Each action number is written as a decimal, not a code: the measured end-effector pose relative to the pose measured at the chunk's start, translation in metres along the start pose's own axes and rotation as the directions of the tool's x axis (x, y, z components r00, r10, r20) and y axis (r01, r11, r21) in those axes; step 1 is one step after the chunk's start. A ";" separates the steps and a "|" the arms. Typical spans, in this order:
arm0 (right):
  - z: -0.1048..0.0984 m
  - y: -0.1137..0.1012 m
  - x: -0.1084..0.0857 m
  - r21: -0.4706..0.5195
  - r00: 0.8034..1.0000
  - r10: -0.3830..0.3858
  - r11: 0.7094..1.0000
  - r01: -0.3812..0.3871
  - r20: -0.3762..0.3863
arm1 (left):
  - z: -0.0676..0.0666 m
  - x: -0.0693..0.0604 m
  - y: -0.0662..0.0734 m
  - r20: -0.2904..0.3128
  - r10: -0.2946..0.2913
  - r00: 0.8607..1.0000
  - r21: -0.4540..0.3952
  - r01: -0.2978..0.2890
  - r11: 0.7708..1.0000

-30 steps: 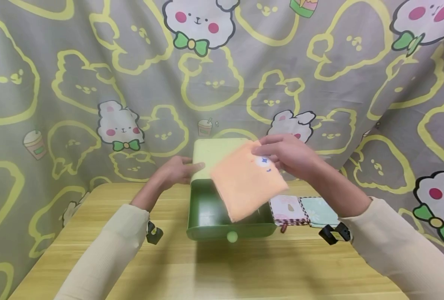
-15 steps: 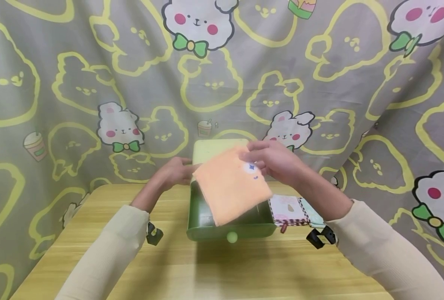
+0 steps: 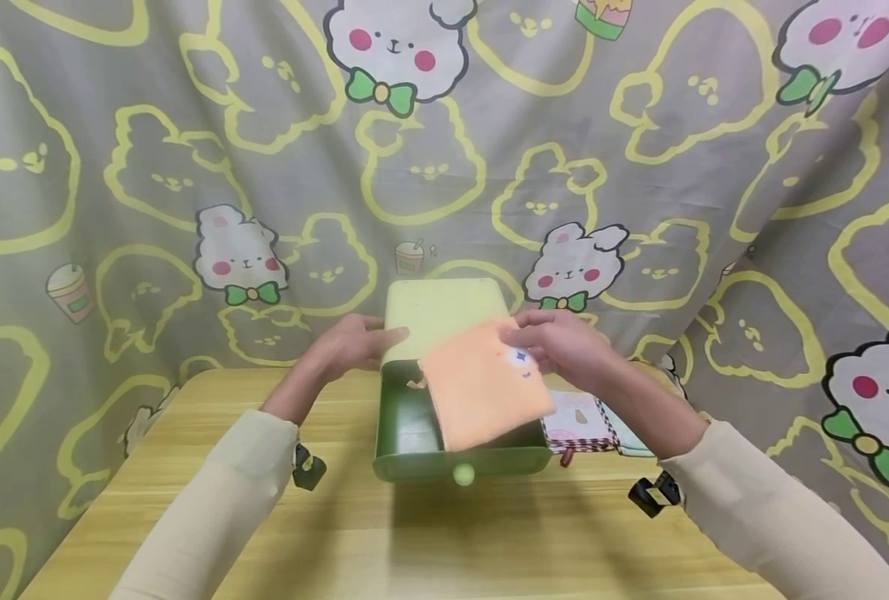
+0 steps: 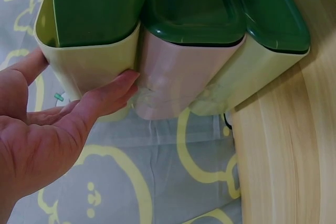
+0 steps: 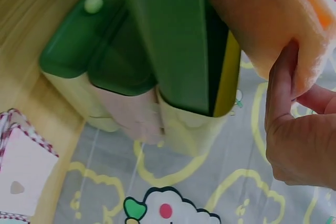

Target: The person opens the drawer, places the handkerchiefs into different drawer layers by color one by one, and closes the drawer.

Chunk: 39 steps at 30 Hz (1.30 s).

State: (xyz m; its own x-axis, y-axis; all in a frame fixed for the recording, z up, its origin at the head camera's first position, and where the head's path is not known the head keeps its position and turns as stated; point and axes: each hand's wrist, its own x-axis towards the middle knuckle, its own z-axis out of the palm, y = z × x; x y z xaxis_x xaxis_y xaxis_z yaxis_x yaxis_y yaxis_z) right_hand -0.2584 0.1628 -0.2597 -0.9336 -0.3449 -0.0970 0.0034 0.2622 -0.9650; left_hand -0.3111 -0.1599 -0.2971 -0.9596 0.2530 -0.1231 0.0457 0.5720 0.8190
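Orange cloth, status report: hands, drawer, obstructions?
Right hand pinches orange cloth over open drawer. Left hand touches pale cabinet. No obstruction visible.

Peach-orange plush square cloth (image 3: 481,392), pinched near its upper right corner by the right hand (image 3: 567,346); centre of frame.
Partly covered by it: open dark-green drawer (image 3: 414,468), round pale-green knob (image 3: 463,475). Above: pale-yellow cabinet (image 3: 437,304), left hand (image 3: 348,346) at its left edge. Right of centre: folded white cloth (image 3: 575,415), checked trim. Lower frame: light wooden table (image 3: 264,542).
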 end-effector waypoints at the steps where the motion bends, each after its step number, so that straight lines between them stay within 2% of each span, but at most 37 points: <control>1: 0.000 0.002 0.001 -0.005 1.000 0.003 1.000 -0.003 -0.012 | 0.000 0.000 0.000 0.001 -0.001 1.000 -0.006 0.001 1.000; 5: 0.001 0.009 0.003 -0.035 0.998 0.014 0.999 -0.016 -0.056 | 0.001 0.001 0.001 0.008 -0.001 1.000 -0.026 0.001 1.000; 13: 0.006 0.019 0.002 -0.172 0.992 0.001 0.985 -0.023 -0.129 | 0.002 0.002 0.000 0.009 0.008 1.000 -0.044 -0.007 0.999; 18: 0.013 0.023 0.001 -0.164 0.986 -0.016 0.986 -0.011 -0.165 | 0.001 0.002 0.000 0.012 0.009 1.000 -0.054 -0.008 0.999; 21: 0.017 0.025 0.000 -0.163 0.986 -0.023 0.987 -0.004 -0.162 | 0.001 0.002 0.000 0.012 0.006 1.000 -0.057 -0.005 0.998; 28: 0.027 0.028 -0.004 -0.275 0.984 -0.072 0.961 0.025 -0.162 | 0.001 0.002 0.001 0.016 0.002 1.000 -0.057 -0.001 0.998; 34: 0.032 0.034 -0.003 -0.305 0.985 -0.082 0.952 0.032 -0.152 | 0.001 0.004 -0.001 0.014 -0.003 1.000 -0.052 0.004 0.999; 39: 0.029 0.032 -0.004 -0.321 0.995 -0.061 0.946 0.031 -0.084 | 0.002 0.005 -0.001 0.017 -0.002 1.000 -0.058 0.003 0.998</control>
State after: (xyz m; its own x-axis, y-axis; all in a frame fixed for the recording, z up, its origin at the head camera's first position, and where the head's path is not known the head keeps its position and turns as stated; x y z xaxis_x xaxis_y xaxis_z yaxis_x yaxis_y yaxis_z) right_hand -0.2439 0.1468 -0.2975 -0.9587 -0.2838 -0.0170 -0.1411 0.5268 -0.8382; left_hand -0.3149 -0.1580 -0.2998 -0.9548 0.2649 -0.1347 0.0261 0.5264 0.8499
